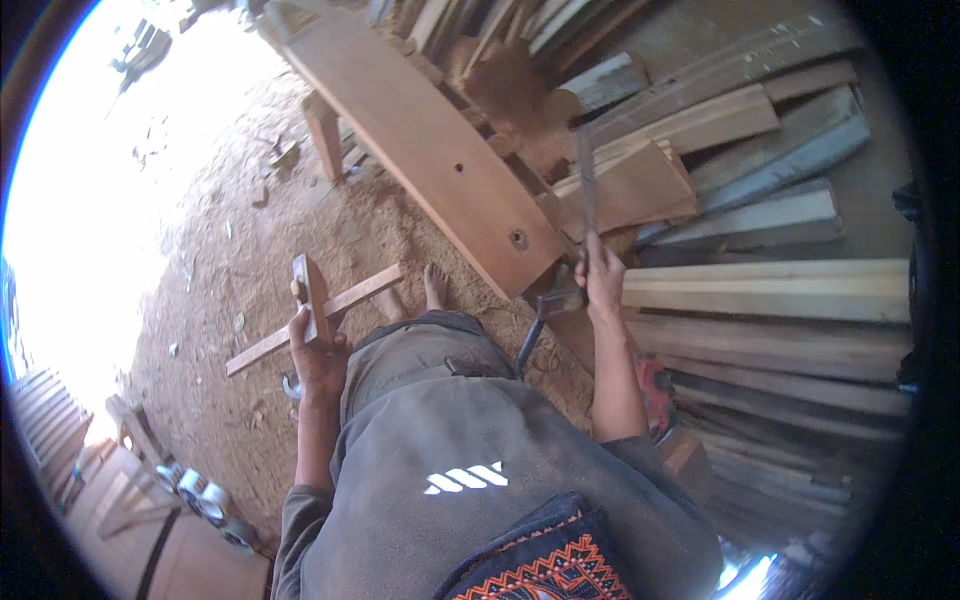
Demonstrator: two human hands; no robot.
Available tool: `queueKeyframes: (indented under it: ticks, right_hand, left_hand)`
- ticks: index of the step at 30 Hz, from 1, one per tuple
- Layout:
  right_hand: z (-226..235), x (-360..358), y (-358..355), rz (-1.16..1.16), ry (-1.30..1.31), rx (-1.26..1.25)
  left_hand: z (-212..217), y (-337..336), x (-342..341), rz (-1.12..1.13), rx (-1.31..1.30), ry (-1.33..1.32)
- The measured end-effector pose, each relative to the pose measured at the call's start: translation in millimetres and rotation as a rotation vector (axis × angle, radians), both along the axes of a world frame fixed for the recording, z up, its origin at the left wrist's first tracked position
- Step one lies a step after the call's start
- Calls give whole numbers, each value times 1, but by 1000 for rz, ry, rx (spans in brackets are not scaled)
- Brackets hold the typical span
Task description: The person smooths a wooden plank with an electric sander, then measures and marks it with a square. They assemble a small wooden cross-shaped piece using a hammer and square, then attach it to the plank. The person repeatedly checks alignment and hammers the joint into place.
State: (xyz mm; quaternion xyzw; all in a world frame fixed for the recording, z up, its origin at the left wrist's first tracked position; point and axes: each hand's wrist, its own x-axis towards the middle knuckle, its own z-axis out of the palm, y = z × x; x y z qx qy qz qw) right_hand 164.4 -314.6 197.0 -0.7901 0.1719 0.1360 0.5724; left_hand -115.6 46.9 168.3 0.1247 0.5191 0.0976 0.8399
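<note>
My left hand [318,358] is closed around a wooden marking gauge [313,285], its upright block crossed by a long thin wooden beam, held above the dirt floor. On the other side, my right hand [603,272] grips a long, narrow grey metal tool [587,185] that points away from me; its exact kind is unclear. Just below that hand is a dark metal piece with a bar [540,318], perhaps a clamp, by the bench end. Between my hands and farther off lies a thick reddish-brown plank [430,150] with a small dark hole and a knot near its close end.
Stacked boards [770,290] fill the right side. Sawdust [515,110] is heaped behind the plank. A wooden leg [323,135] supports the plank's left side. A red tool [655,395] sits by my right forearm. Scraps litter the dirt floor [200,290]; white rolls [205,495] stand lower left.
</note>
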Motion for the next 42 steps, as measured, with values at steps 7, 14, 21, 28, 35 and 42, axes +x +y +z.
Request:
queueKeyframes:
  ticks: [7,14,21,28,35,42]
  right_hand:
    - [-32,-67,-138,-266,106,-300]
    - [-62,-97,-112,35,-465,-1065]
    - [-82,-155,-35,389,-370,-994]
    - [-38,-104,-41,35,172,-158]
    - [38,-55,74,383,-109,-136]
    - [21,-111,273,1249,-111,-115]
  left_hand:
    - [-8,19,23,-165,-4,-6]
    - [-13,40,42,-298,212,85]
    - [-79,40,-26,-13,52,110]
    - [-150,20,-143,285,-44,300]
    - [-195,-27,-225,496,-149,437]
    - [-195,-50,-242,529,-100,476]
